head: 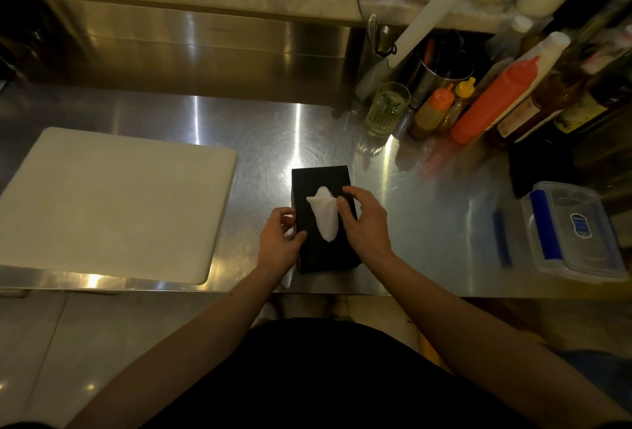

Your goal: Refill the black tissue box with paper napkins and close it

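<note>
We find the black tissue box on the steel counter, a napkin protruding from its slot. Left hand grips its side; right hand pinches the napkin. Overpulling risks tearing or dragging out extra sheets.

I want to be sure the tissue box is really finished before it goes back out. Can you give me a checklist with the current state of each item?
1. Black tissue box closed on top: ok.
2. Napkin pokes through the slot: ok.
3. Box sits flat on the steel counter: ok.
4. Left hand steadies the box's side: ok.
5. Right hand beside the napkin, pinching it or not: cannot tell.
6. Box full inside: cannot tell.
</note>
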The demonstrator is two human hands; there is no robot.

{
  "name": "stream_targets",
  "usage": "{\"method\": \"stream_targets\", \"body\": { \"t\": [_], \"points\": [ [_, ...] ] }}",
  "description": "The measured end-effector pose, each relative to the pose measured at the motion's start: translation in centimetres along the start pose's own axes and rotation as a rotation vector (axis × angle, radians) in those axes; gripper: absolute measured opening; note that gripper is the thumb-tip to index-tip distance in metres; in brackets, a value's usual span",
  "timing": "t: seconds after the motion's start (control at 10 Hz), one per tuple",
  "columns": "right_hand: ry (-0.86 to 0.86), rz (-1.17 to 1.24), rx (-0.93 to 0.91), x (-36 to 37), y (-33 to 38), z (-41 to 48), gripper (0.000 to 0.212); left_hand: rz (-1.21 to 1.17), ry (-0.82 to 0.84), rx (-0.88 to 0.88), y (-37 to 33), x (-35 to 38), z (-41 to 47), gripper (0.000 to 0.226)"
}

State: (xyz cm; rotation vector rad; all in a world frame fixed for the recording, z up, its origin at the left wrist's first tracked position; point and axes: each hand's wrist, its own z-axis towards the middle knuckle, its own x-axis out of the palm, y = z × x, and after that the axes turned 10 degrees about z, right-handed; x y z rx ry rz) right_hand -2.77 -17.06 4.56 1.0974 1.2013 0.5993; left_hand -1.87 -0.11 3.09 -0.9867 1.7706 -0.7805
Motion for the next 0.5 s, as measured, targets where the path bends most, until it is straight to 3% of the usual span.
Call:
{"method": "stream_targets", "body": {
  "t": [0.2, 0.5],
  "points": [
    [0.003, -0.012, 0.075, 0.1, 0.1, -0.2, 0.040, 0.055, 0.020, -0.004, -0.9, -1.0, 0.1, 0.050],
    [0.013, -0.127, 0.061, 0.4, 0.6, -0.9, 0.048, 0.183, 0.117, 0.068, -1.4, -2.1, 0.7, 0.042]
  ]
}}
